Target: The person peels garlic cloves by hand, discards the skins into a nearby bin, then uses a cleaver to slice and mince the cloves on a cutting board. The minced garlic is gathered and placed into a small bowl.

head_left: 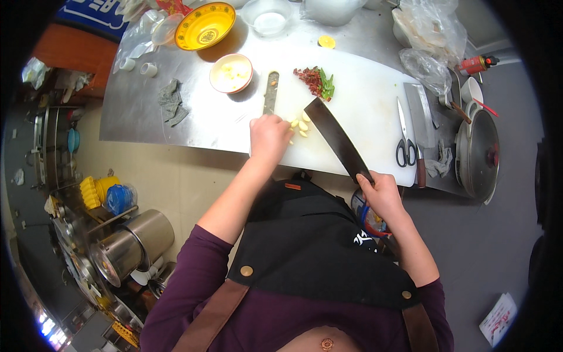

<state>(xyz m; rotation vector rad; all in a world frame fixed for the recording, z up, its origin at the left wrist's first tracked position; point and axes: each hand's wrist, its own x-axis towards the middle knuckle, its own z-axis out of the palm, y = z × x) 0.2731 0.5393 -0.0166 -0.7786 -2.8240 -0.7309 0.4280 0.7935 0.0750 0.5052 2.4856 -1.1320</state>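
My right hand (382,193) grips the handle end of a dark-bladed cleaver (338,138), whose far end lies over the white cutting board (365,114). Beside that far end are several peeled garlic cloves (302,125). My left hand (270,136) is at the board's left part with its fingertips down by the cloves; whether it holds one is hidden. Farther back on the board lie chopped dried red chillies (313,82) and cut green pieces (327,86). A white bowl with a red rim (231,74) holds pale yellow pieces, left of the board's slot-shaped handle hole (270,92).
Black-handled scissors (403,145) lie on the board's right side, with a second cleaver (420,119) beside them. A lidded pan (479,154) stands farther right. A yellow bowl (205,26), half a lemon (327,42) and a grey cloth (171,102) are on the metal table (136,114).
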